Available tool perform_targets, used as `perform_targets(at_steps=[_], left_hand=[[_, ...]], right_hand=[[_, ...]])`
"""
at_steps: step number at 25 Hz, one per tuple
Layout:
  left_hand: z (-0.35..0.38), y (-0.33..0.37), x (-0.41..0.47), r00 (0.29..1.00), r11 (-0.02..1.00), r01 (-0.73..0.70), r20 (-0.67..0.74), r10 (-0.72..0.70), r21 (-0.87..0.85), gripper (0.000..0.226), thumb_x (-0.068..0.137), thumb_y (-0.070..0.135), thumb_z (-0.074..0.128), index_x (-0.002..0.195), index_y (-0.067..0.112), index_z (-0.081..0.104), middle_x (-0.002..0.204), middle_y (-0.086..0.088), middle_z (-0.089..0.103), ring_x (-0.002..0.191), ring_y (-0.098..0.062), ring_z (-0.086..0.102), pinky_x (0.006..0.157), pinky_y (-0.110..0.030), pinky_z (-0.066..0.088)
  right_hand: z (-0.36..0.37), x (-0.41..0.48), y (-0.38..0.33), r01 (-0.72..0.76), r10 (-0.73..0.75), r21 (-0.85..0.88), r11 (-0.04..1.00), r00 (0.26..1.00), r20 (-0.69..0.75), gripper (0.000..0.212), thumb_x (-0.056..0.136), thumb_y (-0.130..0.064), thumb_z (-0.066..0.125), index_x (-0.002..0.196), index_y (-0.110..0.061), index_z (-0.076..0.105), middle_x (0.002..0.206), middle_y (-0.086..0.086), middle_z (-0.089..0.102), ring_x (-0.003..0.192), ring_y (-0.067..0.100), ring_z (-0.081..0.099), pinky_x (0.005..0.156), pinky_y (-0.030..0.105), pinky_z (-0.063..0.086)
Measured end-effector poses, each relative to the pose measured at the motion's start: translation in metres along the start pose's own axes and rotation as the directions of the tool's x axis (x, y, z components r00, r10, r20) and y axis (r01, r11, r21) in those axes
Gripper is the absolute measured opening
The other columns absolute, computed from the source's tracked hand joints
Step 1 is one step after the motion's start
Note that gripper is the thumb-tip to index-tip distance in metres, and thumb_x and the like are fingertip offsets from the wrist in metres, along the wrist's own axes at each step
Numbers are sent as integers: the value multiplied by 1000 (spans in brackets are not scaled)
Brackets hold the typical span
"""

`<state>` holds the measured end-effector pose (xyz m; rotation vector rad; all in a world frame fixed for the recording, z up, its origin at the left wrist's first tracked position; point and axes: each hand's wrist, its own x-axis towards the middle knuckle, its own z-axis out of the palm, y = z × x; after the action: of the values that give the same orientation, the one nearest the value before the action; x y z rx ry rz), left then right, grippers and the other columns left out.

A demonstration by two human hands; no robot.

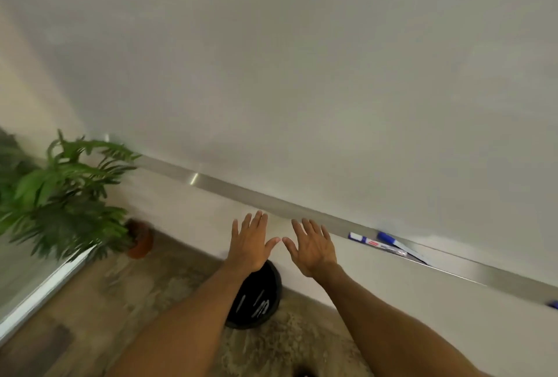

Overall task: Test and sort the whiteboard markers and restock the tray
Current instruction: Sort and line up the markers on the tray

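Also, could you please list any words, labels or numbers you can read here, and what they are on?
No text can be read.
Blue-capped marker in the tray: printed label with a red patch, too blurred.
Markers in the black bin: too blurred.

1. Soft, even, rather dim light; the whiteboard (302, 74) above my hands reads dull grey-white, with no hard shadows.
2. One small bright glint sits on the metal tray (229, 189), up and left of my left hand (252, 244).
3. The backs of my left hand and right hand (314, 248) are evenly lit and fairly sharp.
4. Far left of my left hand, the plant (60, 192) is smeared with blur.
5. The markers (386, 245) right of my right hand look soft; their print is unreadable.
6. Wide-angle distortion tilts the tray's line and swells my forearms below my hands.
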<state>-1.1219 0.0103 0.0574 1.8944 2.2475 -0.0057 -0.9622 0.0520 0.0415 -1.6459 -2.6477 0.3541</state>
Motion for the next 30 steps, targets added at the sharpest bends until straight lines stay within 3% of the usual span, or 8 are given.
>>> perform_targets(at_steps=[4,7,9,17,30], left_hand=[[-5,50,-3,990,990,-138,24,138,-5,71,96,59,22,153,19,5,161,-1,2,148,-22,-2,119,-47,-3],[1,100,-6,969,971,-240,59,239,11,71,96,59,22,153,20,2,161,-1,-1,148,-22,-4,117,-47,-4],[5,137,-10,946,948,-316,84,312,30,71,97,58,22,153,20,1,161,-1,-2,147,-22,-4,117,-47,-5],[32,307,-52,830,833,-552,129,543,42,71,97,58,22,152,20,-3,160,-2,-7,147,-22,-9,117,-48,-8],[65,551,-149,625,626,-778,148,766,45,71,98,57,24,153,20,-1,160,-2,-6,147,-22,-8,116,-48,-8]], right_hand=[[-13,-37,37,-152,152,6,988,988,-21,69,93,-60,2,151,-24,8,159,4,7,146,23,2,117,43,0],[-20,-73,76,-266,267,24,964,962,-47,106,62,-71,-34,150,-26,5,159,3,6,147,24,0,117,43,-2],[-25,-97,104,-342,343,31,939,938,-51,126,44,-70,-48,150,-26,4,159,3,5,147,24,-1,117,44,-2],[-40,-225,227,-565,569,72,822,818,-81,127,42,-71,-47,151,-26,3,160,4,1,146,24,-4,116,44,-4],[-67,-420,388,-785,794,122,607,593,-133,127,42,-70,-48,151,-25,0,159,5,1,146,26,-1,118,46,0]])
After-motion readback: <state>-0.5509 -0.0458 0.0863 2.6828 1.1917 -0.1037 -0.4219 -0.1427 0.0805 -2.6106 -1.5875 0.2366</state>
